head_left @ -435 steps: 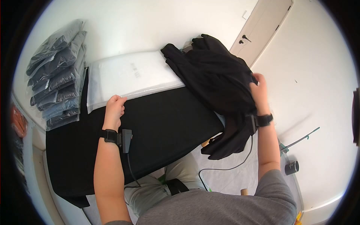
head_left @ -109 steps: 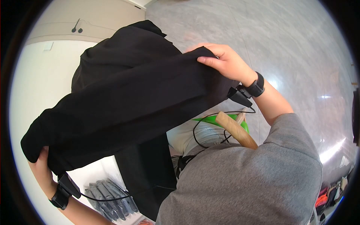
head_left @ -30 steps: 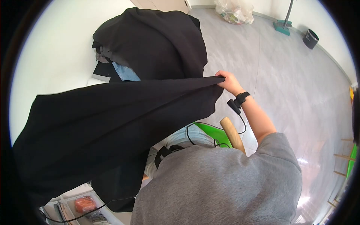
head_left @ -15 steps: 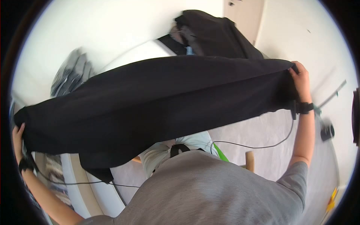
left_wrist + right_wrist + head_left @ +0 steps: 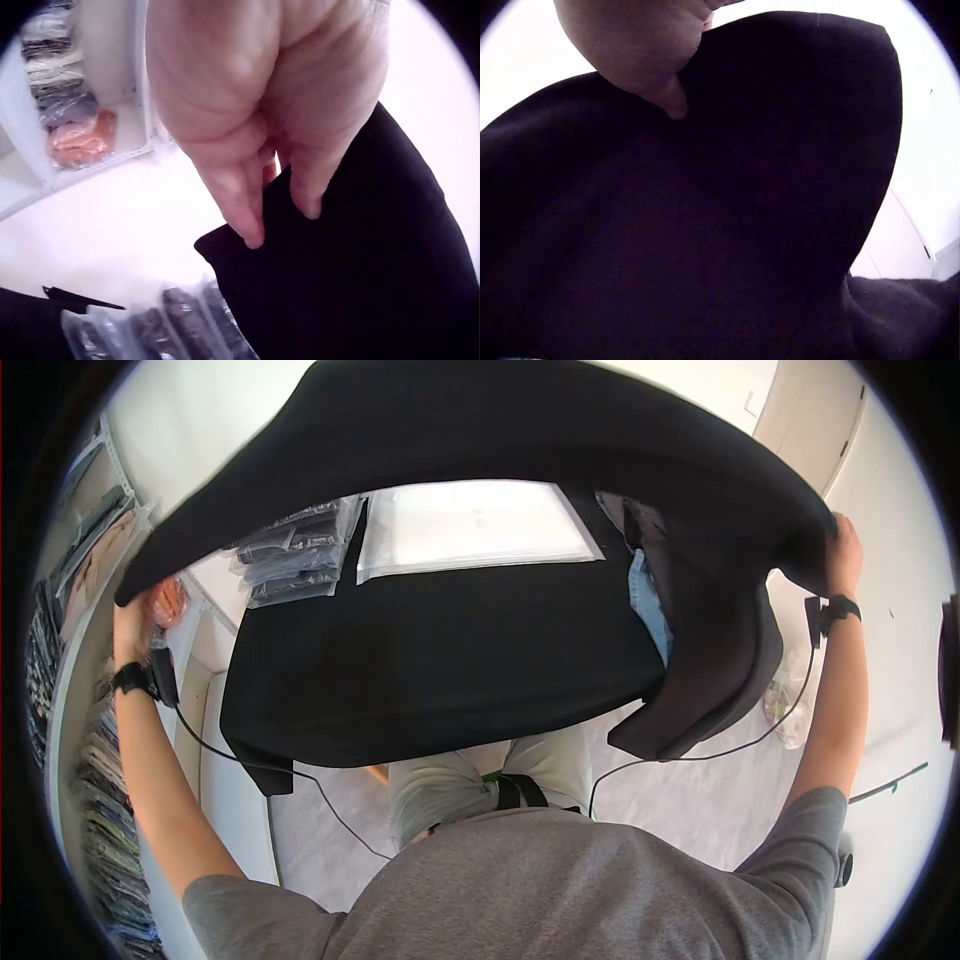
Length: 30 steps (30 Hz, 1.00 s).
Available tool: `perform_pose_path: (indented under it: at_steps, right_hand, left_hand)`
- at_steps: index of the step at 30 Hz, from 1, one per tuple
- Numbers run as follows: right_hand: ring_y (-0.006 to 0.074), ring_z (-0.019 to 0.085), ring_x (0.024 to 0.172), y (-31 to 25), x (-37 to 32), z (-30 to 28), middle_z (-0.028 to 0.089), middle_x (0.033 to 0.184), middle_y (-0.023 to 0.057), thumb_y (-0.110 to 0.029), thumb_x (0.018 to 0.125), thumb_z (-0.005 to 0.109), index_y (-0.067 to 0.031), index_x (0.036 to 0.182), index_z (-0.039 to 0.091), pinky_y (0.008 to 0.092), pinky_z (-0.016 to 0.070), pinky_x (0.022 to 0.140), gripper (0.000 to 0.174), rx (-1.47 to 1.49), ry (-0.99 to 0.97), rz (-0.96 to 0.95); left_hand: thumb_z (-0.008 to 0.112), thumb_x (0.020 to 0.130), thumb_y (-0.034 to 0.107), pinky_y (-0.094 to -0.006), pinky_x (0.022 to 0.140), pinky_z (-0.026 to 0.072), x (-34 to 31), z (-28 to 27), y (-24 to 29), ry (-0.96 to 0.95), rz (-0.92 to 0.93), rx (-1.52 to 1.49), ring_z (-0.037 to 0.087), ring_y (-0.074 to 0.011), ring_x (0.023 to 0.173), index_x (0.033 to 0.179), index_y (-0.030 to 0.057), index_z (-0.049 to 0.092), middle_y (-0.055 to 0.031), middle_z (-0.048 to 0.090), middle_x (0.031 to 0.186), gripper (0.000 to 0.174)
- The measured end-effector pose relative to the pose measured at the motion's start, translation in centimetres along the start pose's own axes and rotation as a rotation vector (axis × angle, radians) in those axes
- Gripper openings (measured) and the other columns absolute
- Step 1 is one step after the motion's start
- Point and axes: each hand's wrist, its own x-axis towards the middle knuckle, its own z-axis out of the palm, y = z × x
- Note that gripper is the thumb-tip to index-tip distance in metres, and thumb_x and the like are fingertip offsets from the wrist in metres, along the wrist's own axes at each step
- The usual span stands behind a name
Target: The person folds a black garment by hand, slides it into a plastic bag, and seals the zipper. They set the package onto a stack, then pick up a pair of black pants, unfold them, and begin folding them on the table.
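Observation:
A long black garment (image 5: 480,430) is stretched in an arch between both hands, raised over the far side of the black-covered table (image 5: 430,660). At the far left my left hand (image 5: 130,628) pinches one end; in the left wrist view its thumb and fingers grip the cloth edge (image 5: 352,247). My right hand (image 5: 846,557) grips the other end at the far right. The right wrist view shows one digit pressed on the dark cloth (image 5: 727,195), with the other fingers hidden behind it. Whether the garment is trousers or a top I cannot tell.
A stack of clear plastic bags (image 5: 295,555) with dark clothes stands at the table's left. Beside it lies a pile of clear bags (image 5: 470,525). More dark garments (image 5: 715,660) and blue denim (image 5: 648,600) drape over the right end. Shelves (image 5: 70,620) of clothes line the left.
The garment has swung up and away from my body, uncovering the table, bags and denim. Both hands have moved up with it, still holding its ends. The head view has turned left.

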Motion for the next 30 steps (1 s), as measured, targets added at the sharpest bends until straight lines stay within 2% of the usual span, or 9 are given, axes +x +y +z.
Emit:
perform_pose_path:
  at_steps: [2, 6, 8, 11, 17, 20, 22, 27, 30]
  right_hand:
    - [0.0361, 0.059, 0.091, 0.5, -1.3, 4.0, 0.062, 0.097, 0.0157, -0.004, 0.08, 0.052, -0.009, 0.104, 0.058, 0.0431, 0.0477, 0.075, 0.025, 0.045, 0.056, -0.18]
    - [0.0355, 0.059, 0.085, -4.2, -8.6, 5.8, 0.062, 0.089, 0.015, 0.005, 0.073, 0.048, -0.006, 0.09, 0.061, 0.042, 0.0466, 0.075, 0.024, 0.229, -0.362, -0.161]
    - [0.035, 0.058, 0.088, -7.2, -11.5, 6.0, 0.062, 0.089, 0.0136, 0.008, 0.071, 0.047, -0.0052, 0.088, 0.061, 0.0414, 0.0456, 0.078, 0.026, 0.281, -0.327, -0.299]
    - [0.034, 0.057, 0.093, -10.1, -11.8, 7.1, 0.062, 0.095, 0.0119, 0.011, 0.07, 0.046, -0.0042, 0.091, 0.062, 0.0415, 0.0452, 0.083, 0.031, 0.234, -0.526, -0.176]
    - [0.031, 0.057, 0.103, -8.8, -12.1, 8.7, 0.062, 0.109, 0.012, 0.01, 0.072, 0.045, -0.0098, 0.103, 0.065, 0.0397, 0.0446, 0.092, 0.041, 0.146, -0.478, -0.14]
    - [0.0293, 0.058, 0.102, -6.9, -11.8, 10.0, 0.063, 0.11, 0.0098, 0.005, 0.075, 0.047, -0.0129, 0.104, 0.066, 0.0398, 0.0454, 0.09, 0.039, 0.068, -0.496, -0.119]
    - [0.0261, 0.058, 0.102, -6.9, -9.8, 9.4, 0.065, 0.108, 0.007, -0.001, 0.078, 0.048, -0.0148, 0.103, 0.067, 0.0383, 0.0447, 0.09, 0.035, -0.115, -0.658, -0.033]
    - [0.0214, 0.059, 0.103, -7.2, -6.1, 6.5, 0.066, 0.107, 0.0022, -0.006, 0.079, 0.05, -0.0163, 0.103, 0.067, 0.0381, 0.0397, 0.095, 0.031, -0.177, -0.242, -0.246]
    - [0.0216, 0.058, 0.106, -4.5, -7.7, 6.7, 0.066, 0.106, 0.0008, -0.008, 0.079, 0.051, -0.0176, 0.104, 0.066, 0.0397, 0.0389, 0.096, 0.03, -0.209, -0.301, -0.302]
  left_hand:
    - [0.051, 0.092, 0.013, -0.0314, 0.101, 0.0388, -1.9, 0.0, -2.9, -0.159, -0.178, 0.028, 0.052, -0.0196, 0.114, 0.124, -0.004, 0.05, -0.0105, 0.056, 0.121, 0.036]
    - [0.046, 0.089, 0.001, -0.0296, 0.097, 0.0429, -8.4, 0.6, -8.3, -0.13, -0.406, 0.101, 0.055, -0.0203, 0.112, 0.109, -0.0012, 0.06, -0.0114, 0.059, 0.121, 0.025]
    - [0.046, 0.087, -0.001, -0.0301, 0.098, 0.042, -11.3, 1.5, -10.1, -0.149, -0.523, 0.155, 0.055, -0.021, 0.113, 0.106, -0.0015, 0.061, -0.012, 0.06, 0.121, 0.024]
    - [0.049, 0.088, 0.007, -0.03, 0.098, 0.0418, -11.8, 0.4, -11.3, -0.115, -0.611, -0.009, 0.054, -0.0206, 0.113, 0.109, -0.0006, 0.059, -0.0116, 0.058, 0.123, 0.025]
    - [0.049, 0.095, 0.034, -0.0305, 0.087, 0.0462, -13.4, 2.8, -5.7, 0.002, -0.864, -0.023, 0.055, -0.0167, 0.109, 0.128, 0.0008, 0.046, -0.0111, 0.058, 0.116, 0.047]
    - [0.052, 0.094, 0.024, -0.0311, 0.087, 0.0464, -13.8, 6.4, -2.8, -0.072, -0.827, 0.521, 0.056, -0.0152, 0.106, 0.132, 0.0023, 0.042, -0.0102, 0.057, 0.117, 0.045]
    - [0.051, 0.093, 0.013, -0.0307, 0.087, 0.0454, -13.6, 2.3, -6.0, -0.223, -0.795, 0.334, 0.055, -0.0151, 0.107, 0.136, 0.0061, 0.039, -0.0114, 0.056, 0.119, 0.045]
    - [0.048, 0.087, 0.003, -0.0279, 0.09, 0.043, -11.4, 1.3, -4.7, -0.019, -0.696, 0.226, 0.054, -0.0153, 0.104, 0.132, 0.0096, 0.047, -0.01, 0.055, 0.12, 0.045]
    - [0.048, 0.087, 0.007, -0.0273, 0.09, 0.0425, -11.9, -1.3, -6.7, 0.027, -0.745, 0.296, 0.054, -0.0145, 0.104, 0.131, 0.0102, 0.047, -0.0072, 0.055, 0.122, 0.044]
